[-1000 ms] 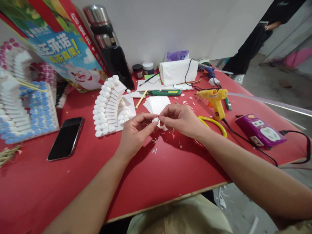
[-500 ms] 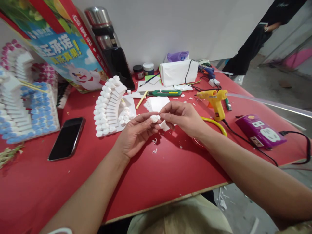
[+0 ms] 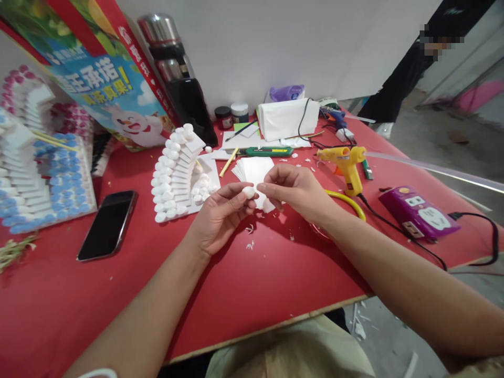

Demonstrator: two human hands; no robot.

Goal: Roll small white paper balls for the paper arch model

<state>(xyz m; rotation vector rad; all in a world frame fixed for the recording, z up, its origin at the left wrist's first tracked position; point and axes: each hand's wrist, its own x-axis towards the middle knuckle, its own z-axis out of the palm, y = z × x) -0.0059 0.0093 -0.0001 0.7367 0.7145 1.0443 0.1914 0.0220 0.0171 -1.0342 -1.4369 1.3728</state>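
My left hand (image 3: 228,212) pinches a small white ball (image 3: 248,192) between thumb and forefinger. Close to its right side, my right hand (image 3: 289,190) has thumb and forefinger pressed together; what they hold, if anything, is too small to make out. Beneath the hands lie a stack of white paper pieces (image 3: 255,167) and a crumpled white scrap (image 3: 265,205). Left of them stands a stepped white model (image 3: 177,176), its outer edge covered with similar white balls, and loose balls (image 3: 202,188) are heaped on its base.
A yellow glue gun (image 3: 346,163) stands right of my hands, near a purple power socket (image 3: 420,212). Behind are a green utility knife (image 3: 268,151) and paint jars (image 3: 232,114). A phone (image 3: 108,224) and a blue-and-white model (image 3: 59,178) lie left. Another person (image 3: 397,84) stands back right.
My right fingers have drawn slightly away from the white ball, leaving a small gap. The ball now looks smoother and rounder in my left hand.
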